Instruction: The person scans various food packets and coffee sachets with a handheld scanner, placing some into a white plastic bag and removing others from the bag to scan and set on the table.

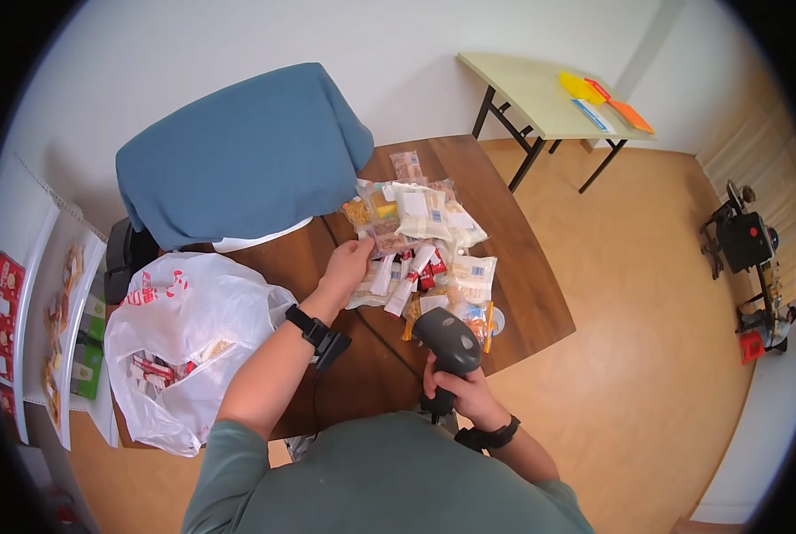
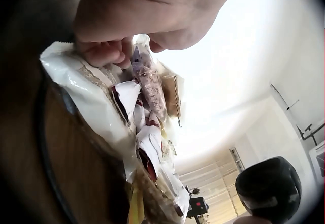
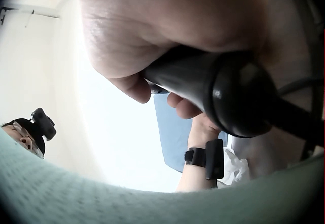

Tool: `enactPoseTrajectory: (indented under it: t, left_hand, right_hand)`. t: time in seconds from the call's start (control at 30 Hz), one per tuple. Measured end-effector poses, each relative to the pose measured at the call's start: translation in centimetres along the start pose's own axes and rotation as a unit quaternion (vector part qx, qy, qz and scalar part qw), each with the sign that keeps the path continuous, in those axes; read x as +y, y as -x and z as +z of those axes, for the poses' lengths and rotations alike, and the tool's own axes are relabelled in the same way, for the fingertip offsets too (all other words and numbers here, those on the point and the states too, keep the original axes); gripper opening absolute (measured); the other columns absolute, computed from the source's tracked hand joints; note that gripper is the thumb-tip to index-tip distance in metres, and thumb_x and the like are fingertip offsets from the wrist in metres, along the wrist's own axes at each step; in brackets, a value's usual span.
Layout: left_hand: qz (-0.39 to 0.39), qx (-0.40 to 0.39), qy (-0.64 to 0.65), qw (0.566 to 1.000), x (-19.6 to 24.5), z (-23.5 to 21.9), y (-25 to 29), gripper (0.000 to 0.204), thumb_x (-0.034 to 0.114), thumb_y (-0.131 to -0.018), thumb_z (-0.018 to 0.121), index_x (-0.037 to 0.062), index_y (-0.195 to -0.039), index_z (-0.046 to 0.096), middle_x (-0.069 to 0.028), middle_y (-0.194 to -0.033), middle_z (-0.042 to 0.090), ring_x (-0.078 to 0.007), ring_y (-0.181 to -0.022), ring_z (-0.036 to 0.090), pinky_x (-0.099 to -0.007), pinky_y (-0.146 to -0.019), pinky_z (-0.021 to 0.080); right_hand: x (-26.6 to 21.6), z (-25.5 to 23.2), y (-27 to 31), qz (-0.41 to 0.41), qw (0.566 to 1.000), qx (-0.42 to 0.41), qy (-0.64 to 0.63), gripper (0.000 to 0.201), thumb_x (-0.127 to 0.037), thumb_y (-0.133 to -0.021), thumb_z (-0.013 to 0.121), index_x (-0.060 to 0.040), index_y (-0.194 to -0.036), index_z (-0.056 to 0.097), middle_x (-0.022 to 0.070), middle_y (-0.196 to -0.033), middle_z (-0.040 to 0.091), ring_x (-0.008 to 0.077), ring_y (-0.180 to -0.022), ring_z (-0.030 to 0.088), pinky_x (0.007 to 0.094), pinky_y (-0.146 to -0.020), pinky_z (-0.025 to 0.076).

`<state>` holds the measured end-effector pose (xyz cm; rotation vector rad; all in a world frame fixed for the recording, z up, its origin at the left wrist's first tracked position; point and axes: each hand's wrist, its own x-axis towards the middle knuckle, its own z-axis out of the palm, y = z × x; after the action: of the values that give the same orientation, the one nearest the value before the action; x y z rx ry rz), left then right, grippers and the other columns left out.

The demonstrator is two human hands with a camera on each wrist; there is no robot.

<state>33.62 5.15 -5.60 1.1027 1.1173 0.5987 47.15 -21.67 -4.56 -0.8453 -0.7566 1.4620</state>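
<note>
My left hand is at the left edge of a heap of small packets, its curled fingers and thumb pinching the end of a clear packet with pinkish contents. Beside it lie white-and-red sachets and a larger white packet. White packets with barcode labels top the heap. Near the table's front edge, my right hand grips the handle of a dark handheld scanner, its head above the heap's near end. In the right wrist view, fingers wrap the black handle.
A white plastic bag holding more packets stands on the left of the brown table. Behind it, a blue cloth covers a bulky object. Shelves with boxes are at far left. A pale table stands at the back right.
</note>
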Motion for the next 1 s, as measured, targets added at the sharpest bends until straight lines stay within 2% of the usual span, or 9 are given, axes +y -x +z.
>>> enactPoseTrajectory:
  t: [0.03, 0.27, 0.37, 0.43, 0.53, 0.7, 0.8, 0.9, 1.0]
  left_hand:
    - [0.011, -0.008, -0.059, 0.998, 0.1, 0.0, 0.0, 0.022, 0.026, -0.100, 0.058, 0.0053, -0.093, 0.060, 0.0006, -0.073, 0.055, -0.0087, -0.066, 0.050, -0.0275, -0.061, 0.042]
    - [0.078, -0.053, -0.086, 0.992, -2.0, -1.4, -0.4, 0.022, 0.026, -0.101, 0.057, 0.0044, -0.096, 0.059, -0.0017, -0.078, 0.058, -0.0111, -0.067, 0.054, -0.0278, -0.061, 0.044]
    - [0.056, 0.018, 0.016, 0.998, -1.5, -1.5, 0.6, 0.021, 0.027, -0.102, 0.056, 0.0051, -0.104, 0.056, -0.0033, -0.086, 0.060, -0.0128, -0.065, 0.056, -0.0290, -0.057, 0.046]
    - [-0.059, -0.045, 0.091, 0.993, -0.2, -1.6, 0.6, 0.024, 0.031, -0.104, 0.053, 0.0073, -0.110, 0.055, -0.0040, -0.090, 0.060, -0.0128, -0.063, 0.056, -0.0288, -0.054, 0.046]
    - [-0.096, -0.076, 0.051, 0.991, 0.8, -1.2, -0.5, 0.028, 0.034, -0.105, 0.051, 0.0076, -0.112, 0.058, -0.0031, -0.086, 0.059, -0.0109, -0.058, 0.054, -0.0244, -0.048, 0.043]
    - [-0.056, -0.095, 0.033, 0.993, -0.1, -0.8, -1.9, 0.026, 0.033, -0.104, 0.050, 0.0084, -0.100, 0.058, -0.0015, -0.086, 0.057, -0.0075, -0.055, 0.048, -0.0223, -0.043, 0.034]
    - [-0.031, -0.090, 0.028, 0.995, -0.5, -0.8, -1.7, 0.027, 0.035, -0.102, 0.052, 0.0096, -0.101, 0.060, 0.0001, -0.086, 0.057, -0.0082, -0.058, 0.051, -0.0247, -0.048, 0.038]
    - [-0.099, -0.046, 0.126, 0.986, 1.6, -0.1, 0.1, 0.027, 0.035, -0.101, 0.057, 0.0083, -0.102, 0.059, -0.0007, -0.087, 0.057, -0.0071, -0.054, 0.048, -0.0224, -0.042, 0.034]
    - [-0.093, -0.060, 0.052, 0.993, 3.3, 0.3, 0.8, 0.027, 0.035, -0.098, 0.064, 0.0083, -0.103, 0.060, 0.0009, -0.086, 0.057, -0.0071, -0.055, 0.050, -0.0221, -0.044, 0.036]
  right_hand:
    - [-0.1, 0.1, -0.1, 0.000, 1.000, 0.006, -0.017, 0.026, -0.002, -0.093, 0.062, -0.0025, -0.117, 0.054, 0.0060, -0.084, 0.061, 0.0146, -0.073, 0.060, 0.0290, -0.069, 0.047]
    - [0.2, -0.2, -0.3, -0.004, 1.000, -0.008, -0.029, 0.025, -0.002, -0.093, 0.061, -0.0031, -0.117, 0.053, 0.0070, -0.083, 0.060, 0.0166, -0.073, 0.060, 0.0302, -0.069, 0.047]
    - [0.8, -0.5, -0.5, 0.006, 1.000, -0.017, -0.005, 0.031, -0.010, -0.093, 0.063, -0.0057, -0.121, 0.052, 0.0094, -0.082, 0.059, 0.0200, -0.074, 0.059, 0.0339, -0.070, 0.048]
    - [0.5, -0.4, -0.9, 0.016, 1.000, -0.017, -0.017, 0.030, -0.010, -0.093, 0.063, -0.0054, -0.121, 0.052, 0.0094, -0.081, 0.058, 0.0202, -0.074, 0.059, 0.0339, -0.070, 0.047]
    - [0.2, 0.1, -1.2, 0.022, 1.000, -0.013, -0.010, 0.030, -0.009, -0.093, 0.063, -0.0051, -0.120, 0.052, 0.0094, -0.080, 0.058, 0.0204, -0.073, 0.059, 0.0335, -0.070, 0.047]
    - [0.4, 0.2, -1.2, 0.017, 1.000, 0.000, -0.006, 0.030, -0.010, -0.093, 0.063, -0.0050, -0.120, 0.052, 0.0094, -0.080, 0.058, 0.0205, -0.073, 0.059, 0.0336, -0.070, 0.048]
    - [0.6, 0.0, -1.1, 0.015, 1.000, 0.008, -0.010, 0.030, -0.009, -0.092, 0.063, -0.0050, -0.119, 0.052, 0.0096, -0.081, 0.059, 0.0206, -0.073, 0.059, 0.0337, -0.070, 0.048]
    - [0.7, -0.1, -1.3, 0.019, 1.000, 0.008, -0.011, 0.029, -0.009, -0.092, 0.063, -0.0050, -0.119, 0.052, 0.0098, -0.081, 0.059, 0.0207, -0.072, 0.059, 0.0336, -0.070, 0.048]
    - [0.8, -0.1, -1.5, 0.025, 1.000, 0.002, -0.011, 0.029, -0.008, -0.092, 0.063, -0.0050, -0.119, 0.053, 0.0100, -0.082, 0.059, 0.0207, -0.072, 0.059, 0.0336, -0.069, 0.048]
